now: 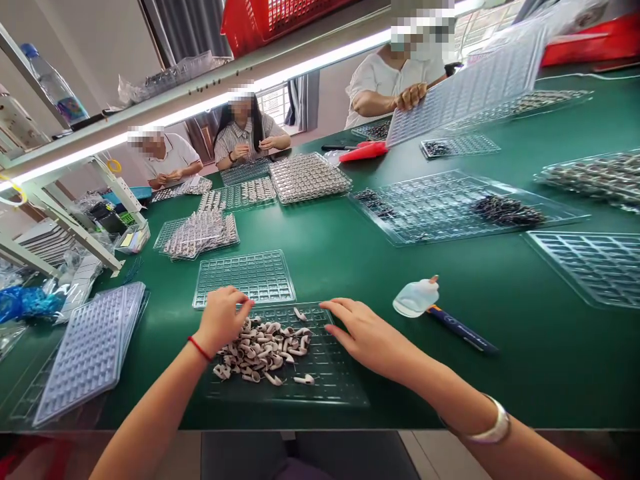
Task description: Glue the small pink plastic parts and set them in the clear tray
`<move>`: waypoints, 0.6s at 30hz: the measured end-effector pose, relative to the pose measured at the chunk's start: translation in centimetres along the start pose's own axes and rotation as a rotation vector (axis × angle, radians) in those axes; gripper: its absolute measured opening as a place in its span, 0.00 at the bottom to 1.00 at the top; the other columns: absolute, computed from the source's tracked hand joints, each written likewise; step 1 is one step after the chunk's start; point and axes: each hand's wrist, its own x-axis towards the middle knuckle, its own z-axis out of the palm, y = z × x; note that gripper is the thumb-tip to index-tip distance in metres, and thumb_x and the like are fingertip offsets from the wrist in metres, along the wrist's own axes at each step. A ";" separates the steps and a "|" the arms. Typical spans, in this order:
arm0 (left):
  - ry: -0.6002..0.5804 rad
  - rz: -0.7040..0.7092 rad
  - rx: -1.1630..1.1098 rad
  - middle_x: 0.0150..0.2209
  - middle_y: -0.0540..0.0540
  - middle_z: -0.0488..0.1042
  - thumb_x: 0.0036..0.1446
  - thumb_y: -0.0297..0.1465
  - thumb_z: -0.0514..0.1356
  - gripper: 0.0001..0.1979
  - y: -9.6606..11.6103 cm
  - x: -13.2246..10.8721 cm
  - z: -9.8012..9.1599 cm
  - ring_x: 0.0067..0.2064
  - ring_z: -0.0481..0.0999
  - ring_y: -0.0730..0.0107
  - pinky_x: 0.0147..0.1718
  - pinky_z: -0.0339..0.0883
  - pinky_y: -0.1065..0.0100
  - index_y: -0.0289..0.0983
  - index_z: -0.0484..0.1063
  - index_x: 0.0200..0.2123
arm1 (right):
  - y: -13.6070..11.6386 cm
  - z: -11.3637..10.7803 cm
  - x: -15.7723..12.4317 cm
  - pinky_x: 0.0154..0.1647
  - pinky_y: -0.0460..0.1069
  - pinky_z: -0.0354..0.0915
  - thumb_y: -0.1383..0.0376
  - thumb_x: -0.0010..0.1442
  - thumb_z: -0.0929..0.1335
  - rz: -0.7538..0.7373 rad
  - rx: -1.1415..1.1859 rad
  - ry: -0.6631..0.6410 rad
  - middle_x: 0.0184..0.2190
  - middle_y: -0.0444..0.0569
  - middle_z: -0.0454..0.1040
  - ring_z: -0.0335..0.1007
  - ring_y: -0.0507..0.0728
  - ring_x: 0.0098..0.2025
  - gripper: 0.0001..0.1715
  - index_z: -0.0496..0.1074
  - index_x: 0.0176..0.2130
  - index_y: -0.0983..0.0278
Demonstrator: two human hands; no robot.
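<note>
A loose heap of small beige curved parts [267, 350] lies on a clear plastic tray [345, 380] near the table's front edge. My left hand [225, 320] is at the tray's upper left, beside the heap, its thumb pointing right and its other fingers bent; nothing shows between them. At the tray's upper right corner is my right hand [357, 330], fingers stretched and apart, holding nothing. One beige part [300, 314] lies apart between the hands. Just behind stands another clear gridded tray [245, 277] with no parts in it.
Stacked trays [93, 347] lie at left. A blue-handled tool [463, 330] and a small bottle [417, 298] are at right. Farther back are filled trays [310, 177] and a tray of dark parts [440, 207]. Three people sit across the table, one holding a tray [470, 87].
</note>
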 end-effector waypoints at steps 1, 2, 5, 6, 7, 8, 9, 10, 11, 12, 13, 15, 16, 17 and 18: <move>-0.033 0.025 -0.008 0.36 0.43 0.79 0.66 0.37 0.56 0.15 2.0 0.8 0.4 0.42 0.77 0.61 0.45 0.66 0.59 0.38 0.80 0.34 | 0.0 0.1 -0.7 0.59 0.64 0.64 0.63 0.64 0.64 0.008 0.008 -0.012 0.54 0.61 0.70 0.68 0.66 0.57 0.22 0.68 0.56 0.65; -0.070 0.047 -0.014 0.34 0.43 0.79 0.65 0.38 0.57 0.15 3.9 1.6 0.8 0.40 0.78 0.60 0.43 0.66 0.59 0.38 0.80 0.33 | -0.1 0.3 -1.2 0.59 0.64 0.64 0.63 0.62 0.64 0.015 0.016 -0.022 0.55 0.62 0.70 0.67 0.67 0.57 0.23 0.67 0.56 0.66; -0.161 0.053 0.002 0.35 0.37 0.79 0.65 0.42 0.57 0.19 7.9 3.8 2.0 0.41 0.79 0.54 0.43 0.66 0.55 0.34 0.80 0.31 | -0.6 0.9 -1.8 0.60 0.64 0.64 0.62 0.60 0.65 0.038 0.037 -0.030 0.57 0.63 0.68 0.66 0.68 0.59 0.26 0.67 0.57 0.66; -0.187 0.041 0.012 0.36 0.34 0.80 0.64 0.42 0.57 0.20 8.6 4.3 2.2 0.42 0.79 0.51 0.43 0.66 0.53 0.33 0.80 0.32 | -0.7 1.0 -1.8 0.60 0.63 0.64 0.62 0.60 0.64 0.044 0.046 -0.031 0.57 0.63 0.68 0.66 0.67 0.59 0.25 0.67 0.57 0.66; -0.213 0.026 0.022 0.38 0.32 0.79 0.64 0.42 0.57 0.21 9.0 4.7 2.4 0.43 0.79 0.49 0.44 0.66 0.52 0.31 0.80 0.33 | -0.8 1.1 -1.7 0.59 0.61 0.66 0.63 0.60 0.64 0.048 0.056 -0.034 0.57 0.63 0.68 0.67 0.66 0.58 0.25 0.67 0.56 0.66; -0.236 0.009 0.030 0.39 0.30 0.79 0.64 0.43 0.57 0.21 9.1 4.9 2.5 0.43 0.79 0.47 0.45 0.66 0.50 0.30 0.80 0.35 | -1.0 1.2 -1.6 0.57 0.60 0.67 0.63 0.60 0.64 0.051 0.067 -0.038 0.57 0.62 0.68 0.69 0.65 0.57 0.25 0.67 0.56 0.66; -0.258 -0.008 0.035 0.40 0.30 0.79 0.63 0.42 0.58 0.20 9.1 5.1 2.5 0.44 0.79 0.46 0.45 0.66 0.50 0.30 0.79 0.35 | -1.1 1.2 -1.5 0.55 0.58 0.69 0.63 0.60 0.64 0.054 0.079 -0.041 0.56 0.62 0.68 0.70 0.64 0.56 0.25 0.67 0.56 0.66; -0.278 -0.027 0.037 0.41 0.30 0.79 0.62 0.42 0.59 0.19 9.0 5.1 2.4 0.44 0.79 0.46 0.45 0.67 0.49 0.30 0.79 0.35 | -1.3 1.2 -1.4 0.54 0.57 0.70 0.63 0.60 0.64 0.057 0.091 -0.042 0.56 0.61 0.68 0.71 0.64 0.55 0.25 0.68 0.56 0.66; -0.295 -0.045 0.035 0.41 0.30 0.79 0.61 0.41 0.60 0.18 8.7 5.1 2.4 0.45 0.79 0.47 0.45 0.67 0.49 0.30 0.79 0.35 | -1.6 1.2 -1.3 0.52 0.56 0.71 0.63 0.60 0.64 0.060 0.103 -0.040 0.56 0.61 0.68 0.71 0.63 0.53 0.25 0.68 0.56 0.66; -0.309 -0.065 0.030 0.41 0.32 0.79 0.61 0.40 0.60 0.16 8.5 5.1 2.3 0.45 0.79 0.48 0.45 0.68 0.50 0.31 0.78 0.35 | -1.9 1.2 -1.1 0.52 0.55 0.71 0.63 0.60 0.64 0.063 0.115 -0.036 0.55 0.60 0.68 0.72 0.62 0.52 0.25 0.68 0.56 0.65; -0.322 -0.085 0.022 0.40 0.34 0.80 0.60 0.39 0.61 0.15 8.2 5.0 2.2 0.44 0.79 0.51 0.45 0.69 0.51 0.31 0.78 0.35 | -2.2 1.3 -1.0 0.51 0.55 0.72 0.63 0.60 0.64 0.063 0.129 -0.030 0.55 0.59 0.68 0.73 0.61 0.51 0.24 0.69 0.55 0.64; -0.341 -0.119 -0.007 0.39 0.40 0.80 0.60 0.37 0.62 0.12 7.6 4.9 2.1 0.43 0.79 0.58 0.45 0.70 0.53 0.33 0.77 0.34 | -2.8 1.6 -0.7 0.48 0.54 0.72 0.63 0.60 0.64 0.055 0.157 -0.009 0.54 0.59 0.69 0.74 0.60 0.48 0.24 0.69 0.55 0.64; -0.344 -0.132 -0.029 0.38 0.42 0.80 0.60 0.37 0.62 0.11 7.3 4.8 2.0 0.42 0.78 0.60 0.45 0.70 0.55 0.33 0.76 0.34 | -3.2 1.8 -0.6 0.46 0.53 0.73 0.63 0.59 0.65 0.048 0.172 0.006 0.53 0.59 0.69 0.75 0.60 0.46 0.24 0.69 0.54 0.65; -0.342 -0.143 -0.056 0.36 0.43 0.79 0.59 0.35 0.63 0.10 7.0 4.8 1.9 0.41 0.78 0.61 0.44 0.71 0.57 0.34 0.76 0.32 | -3.5 1.9 -0.4 0.44 0.53 0.73 0.63 0.58 0.65 0.038 0.187 0.026 0.53 0.58 0.70 0.75 0.59 0.43 0.24 0.70 0.54 0.64; -0.331 -0.150 -0.088 0.35 0.43 0.79 0.57 0.33 0.63 0.08 6.8 4.8 1.7 0.41 0.79 0.61 0.43 0.71 0.59 0.34 0.76 0.30 | -3.7 1.9 -0.3 0.42 0.52 0.74 0.63 0.58 0.66 0.027 0.201 0.053 0.51 0.57 0.71 0.76 0.58 0.39 0.23 0.70 0.53 0.64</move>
